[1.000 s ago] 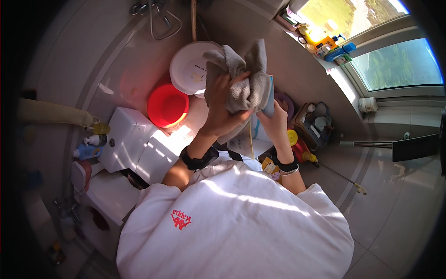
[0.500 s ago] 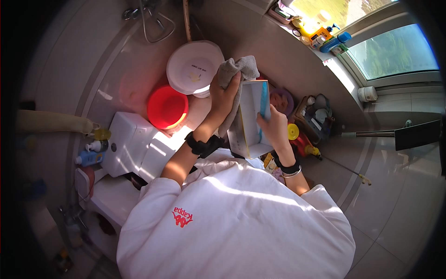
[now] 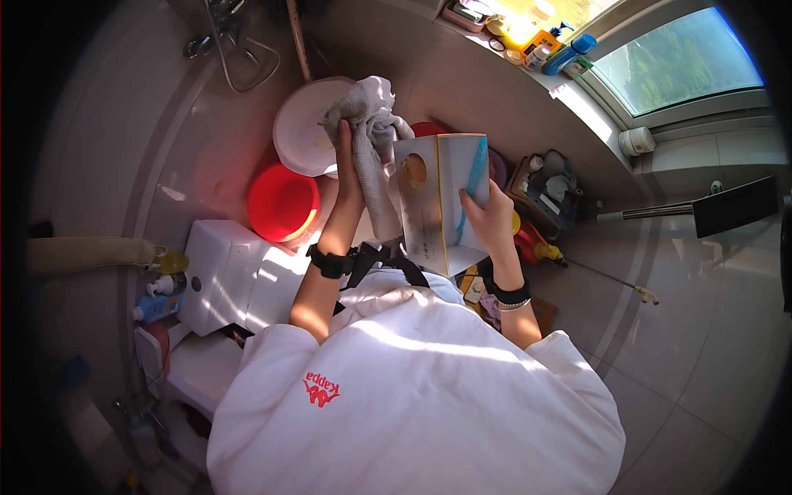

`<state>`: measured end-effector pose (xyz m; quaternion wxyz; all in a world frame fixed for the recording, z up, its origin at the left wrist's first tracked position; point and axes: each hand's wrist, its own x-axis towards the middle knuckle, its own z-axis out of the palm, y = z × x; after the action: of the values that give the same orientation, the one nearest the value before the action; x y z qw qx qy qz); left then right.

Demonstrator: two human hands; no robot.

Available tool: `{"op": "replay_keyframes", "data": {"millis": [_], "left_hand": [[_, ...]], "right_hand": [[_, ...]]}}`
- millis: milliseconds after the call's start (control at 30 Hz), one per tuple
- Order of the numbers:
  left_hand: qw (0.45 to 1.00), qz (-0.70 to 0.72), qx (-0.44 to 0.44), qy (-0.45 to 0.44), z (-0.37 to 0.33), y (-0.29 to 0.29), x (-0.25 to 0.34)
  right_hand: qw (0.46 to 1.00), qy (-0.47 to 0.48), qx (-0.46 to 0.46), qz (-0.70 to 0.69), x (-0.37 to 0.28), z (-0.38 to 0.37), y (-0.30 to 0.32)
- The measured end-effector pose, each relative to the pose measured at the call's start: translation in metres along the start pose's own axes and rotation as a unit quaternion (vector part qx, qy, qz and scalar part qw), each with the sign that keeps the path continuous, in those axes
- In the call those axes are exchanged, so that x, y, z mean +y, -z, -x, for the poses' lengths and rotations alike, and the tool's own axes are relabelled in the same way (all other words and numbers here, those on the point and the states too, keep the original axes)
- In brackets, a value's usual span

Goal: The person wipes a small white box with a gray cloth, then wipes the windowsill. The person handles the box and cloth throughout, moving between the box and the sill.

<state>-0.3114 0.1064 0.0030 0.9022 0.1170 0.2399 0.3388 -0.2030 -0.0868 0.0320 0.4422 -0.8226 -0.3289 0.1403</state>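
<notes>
A grey cloth [image 3: 373,124] hangs in folds from my left hand [image 3: 350,169], its lower end falling beside a box. The thumb presses against the cloth while the other fingers are mostly hidden behind it. My right hand [image 3: 488,216] grips the open cardboard box [image 3: 422,194] by its right wall, thumb inside. The box is white with a gold edge, a round brown picture on its outer side and a blue strip [image 3: 477,177] along the inside. Cloth and box are close together in front of my chest.
Beyond my left hand stand a white basin [image 3: 297,124] and a red bucket [image 3: 282,202]. A toilet [image 3: 219,272] is at the left. To the right are a basket of items [image 3: 544,190], a red-and-yellow sprayer [image 3: 536,247] and a windowsill with bottles [image 3: 569,54].
My left hand and the cloth have moved left, away from the box rim, and the cloth hangs looser. The box has turned, showing more of its printed outer side.
</notes>
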Motion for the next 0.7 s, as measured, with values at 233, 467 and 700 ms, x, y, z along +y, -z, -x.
{"op": "replay_keyframes", "data": {"millis": [233, 467, 700], "left_hand": [[0.772, -0.556, -0.143, -0.272, 0.036, -0.023, -0.039], [0.818, -0.519, -0.149, -0.200, 0.035, -0.013, -0.044], [0.740, -0.595, -0.128, -0.286, 0.052, -0.020, -0.060]], "right_hand": [[0.996, 0.015, 0.053, 0.074, 0.006, -0.004, -0.013], [0.987, 0.034, 0.070, 0.142, -0.003, 0.002, -0.010], [0.983, 0.034, 0.085, 0.160, 0.005, -0.007, -0.005]]}}
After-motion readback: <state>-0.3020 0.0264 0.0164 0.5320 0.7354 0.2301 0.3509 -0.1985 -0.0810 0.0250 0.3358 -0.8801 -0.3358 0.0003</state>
